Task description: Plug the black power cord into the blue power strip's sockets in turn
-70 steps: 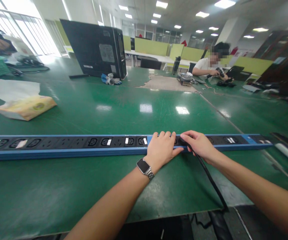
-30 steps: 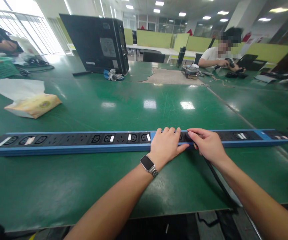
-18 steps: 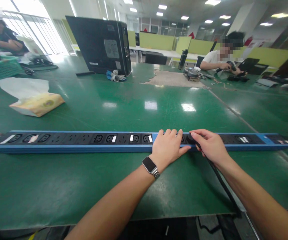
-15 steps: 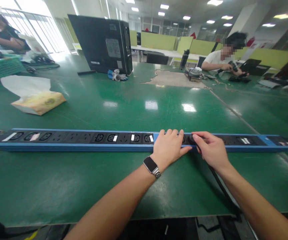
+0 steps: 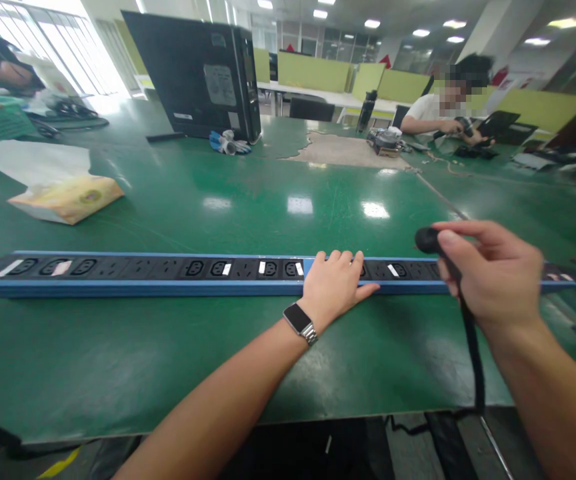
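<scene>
A long blue and black power strip (image 5: 143, 288) with several sockets lies across the green table. My left hand (image 5: 335, 283) rests on the strip right of its middle, fingers over the far edge and thumb spread along the near edge. Raised above the strip's right part, my right hand (image 5: 493, 267) pinches a black plug (image 5: 427, 240) between thumb and fingers. The plug is clear of the sockets. Its black cable (image 5: 473, 353) hangs down to the table's near edge.
Behind the strip on the green table (image 5: 193, 220) are a tissue pack (image 5: 71, 197), a black computer case (image 5: 193, 80) and blue-grey gloves (image 5: 229, 143). A person (image 5: 438, 120) sits at the far right holding a dark tool; another person (image 5: 3, 63) is at the far left.
My right hand has lifted the plug off the strip, up and to the right, uncovering sockets there. My left hand stays on the strip. The view has shifted slightly.
</scene>
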`<state>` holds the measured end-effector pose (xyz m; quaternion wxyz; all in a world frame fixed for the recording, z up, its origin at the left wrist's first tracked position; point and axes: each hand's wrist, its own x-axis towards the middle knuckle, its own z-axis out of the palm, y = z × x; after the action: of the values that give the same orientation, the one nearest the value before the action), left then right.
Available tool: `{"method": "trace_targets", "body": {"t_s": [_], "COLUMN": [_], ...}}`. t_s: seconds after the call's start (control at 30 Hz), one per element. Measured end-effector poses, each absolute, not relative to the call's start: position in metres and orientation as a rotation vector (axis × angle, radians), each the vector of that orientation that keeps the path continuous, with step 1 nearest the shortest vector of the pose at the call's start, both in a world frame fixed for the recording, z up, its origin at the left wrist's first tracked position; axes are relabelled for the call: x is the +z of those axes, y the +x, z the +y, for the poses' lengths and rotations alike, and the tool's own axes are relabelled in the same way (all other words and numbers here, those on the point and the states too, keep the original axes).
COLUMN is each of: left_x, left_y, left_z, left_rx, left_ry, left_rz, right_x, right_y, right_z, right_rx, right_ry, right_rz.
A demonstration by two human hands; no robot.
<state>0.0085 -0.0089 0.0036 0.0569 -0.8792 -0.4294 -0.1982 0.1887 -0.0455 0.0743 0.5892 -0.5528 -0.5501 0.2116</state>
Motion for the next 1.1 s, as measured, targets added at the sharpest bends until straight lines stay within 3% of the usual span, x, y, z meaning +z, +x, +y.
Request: {"method": "trace_targets", "body": {"t_s": [0.13,0.27,0.4,0.5,0.73,0.9,1.1], "left_x": [0.008,0.018,0.020,0.013,0.020,0.054,0.082], "left_y": [0.007,0.004,0.001,-0.004,-0.022,-0.030,-0.067], "left_z": [-0.013,-0.044,-0.084,-0.097,-0.079,-0.050,-0.016], "left_rx": [-0.801,-1.359,-2.181,-2.537,-2.627,-2.745,-2.556], "left_ry": [-2.716,-2.979,-2.874,-2.549,-2.309,-2.121,-1.830], "left_rz": [-1.257,-1.226,-1.840,-2.216,-2.415,-2.028,-1.899], "right_x": [0.080,0.061,0.036,0.016,-0.007,-0.003,-0.007], "right_y": [0.191,0.162,0.119,0.099,0.111,0.151,0.211], "right_z": [-0.047,-0.054,-0.073,-0.090,-0.145,-0.186,-0.199], "right_rx": [0.638,0.689,0.671,0.677,0.850,0.587,0.336], "right_ry": [-1.310,-1.327,-1.320,-1.319,-1.395,-1.650,-1.745], "right_rz": [-1.137,-1.134,-1.203,-1.257,-1.394,-1.822,-1.730]}}
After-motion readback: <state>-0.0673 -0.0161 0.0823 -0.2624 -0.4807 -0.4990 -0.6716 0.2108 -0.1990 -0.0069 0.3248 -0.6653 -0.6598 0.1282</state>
